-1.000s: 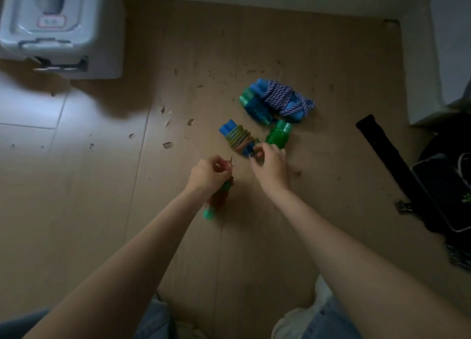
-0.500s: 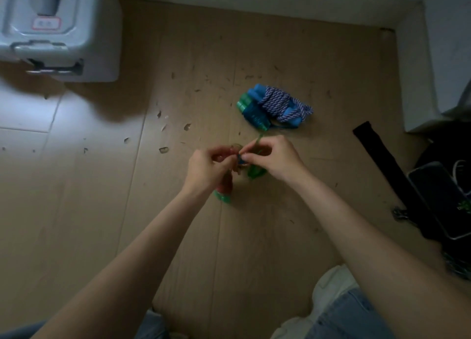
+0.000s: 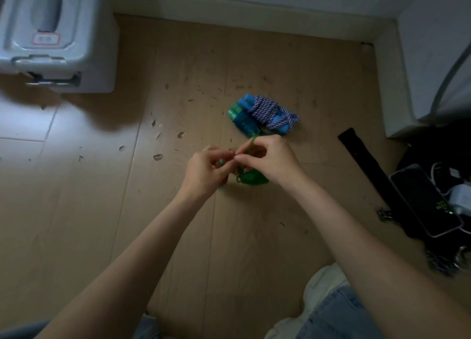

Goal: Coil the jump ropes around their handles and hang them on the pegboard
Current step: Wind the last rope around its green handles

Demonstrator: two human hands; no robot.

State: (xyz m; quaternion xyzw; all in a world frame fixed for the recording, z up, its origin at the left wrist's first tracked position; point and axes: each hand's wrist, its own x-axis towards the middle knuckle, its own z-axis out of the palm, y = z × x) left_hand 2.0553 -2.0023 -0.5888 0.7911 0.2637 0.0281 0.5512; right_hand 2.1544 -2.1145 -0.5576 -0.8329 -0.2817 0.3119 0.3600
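Pinching a thin green cord (image 3: 248,144), both hands, left hand (image 3: 206,170) and right hand (image 3: 270,160), meet fingertip to fingertip.

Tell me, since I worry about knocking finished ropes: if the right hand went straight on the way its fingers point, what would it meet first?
The right hand points left, fingers curled on a green cord. It would meet the left hand almost at once; their fingertips nearly touch. The coiled ropes lie beyond, off that line.

Bare wooden floor (image 3: 178,236) lies open leftward; coiled ropes (image 3: 260,115) lie just beyond, black strap (image 3: 367,165) rightward.
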